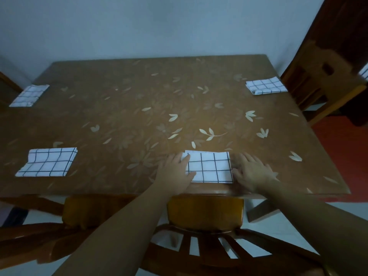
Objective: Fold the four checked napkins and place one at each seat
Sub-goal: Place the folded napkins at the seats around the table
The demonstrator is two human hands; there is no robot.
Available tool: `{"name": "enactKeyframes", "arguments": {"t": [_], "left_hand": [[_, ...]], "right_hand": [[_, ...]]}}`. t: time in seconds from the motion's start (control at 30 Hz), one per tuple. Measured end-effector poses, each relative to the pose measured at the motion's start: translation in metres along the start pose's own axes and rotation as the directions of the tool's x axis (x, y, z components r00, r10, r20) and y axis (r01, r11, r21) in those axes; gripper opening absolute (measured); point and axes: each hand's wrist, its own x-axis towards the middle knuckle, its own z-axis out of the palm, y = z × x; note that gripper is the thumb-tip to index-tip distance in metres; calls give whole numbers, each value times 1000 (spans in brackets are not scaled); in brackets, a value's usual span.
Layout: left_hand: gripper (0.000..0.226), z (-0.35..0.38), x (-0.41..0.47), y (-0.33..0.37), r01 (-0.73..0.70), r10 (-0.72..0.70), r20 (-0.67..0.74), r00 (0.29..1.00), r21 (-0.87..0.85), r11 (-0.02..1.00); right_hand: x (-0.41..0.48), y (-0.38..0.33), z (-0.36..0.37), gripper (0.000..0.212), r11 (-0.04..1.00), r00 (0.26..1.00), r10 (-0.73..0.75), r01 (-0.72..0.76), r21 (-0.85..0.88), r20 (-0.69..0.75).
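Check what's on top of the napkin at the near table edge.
The left hand lies flat, fingers over the left edge of the near napkin. The right hand sits at its right edge; blur hides any overlap. The middle is bare; cloth under the fingers is covered.

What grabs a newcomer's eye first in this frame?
Four folded white black-checked napkins stand out on the brown flower-patterned wooden table: far-left napkin, far-right napkin, near-left napkin, near-edge napkin. The left hand and right hand rest flat at the near-edge napkin's two ends.
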Motion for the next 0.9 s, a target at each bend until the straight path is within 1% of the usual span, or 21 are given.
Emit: {"name": "enactKeyframes", "arguments": {"t": [0.13,0.27,0.4,0.53,0.77,0.9], "left_hand": [[57,-36,-11,15,-59,58,-51,997,-16,998],[54,-67,-20,38,-48,49,-12,999,39,998],[50,-79,-34,63,-9,11,-27,1000,58,998],[55,-74,-45,110,52,-53,14,999,46,998],[43,-63,-66,233,139,-136,-60,989,55,989],[47,-69,-66,278,174,-173,-94,980,3,985]], "right_hand": [[-31,-3,-44,54,999,998,45,-46,-29,-52],[-60,17,-74,46,996,992,85,-85,2,-92],[-85,55,-90,46,995,982,99,-95,33,-161],[-113,115,-97,48,996,975,88,-82,37,-204],[-160,253,-123,52,999,964,44,-46,-1,-262],[-158,309,-139,48,998,966,60,-60,7,-253]]}}
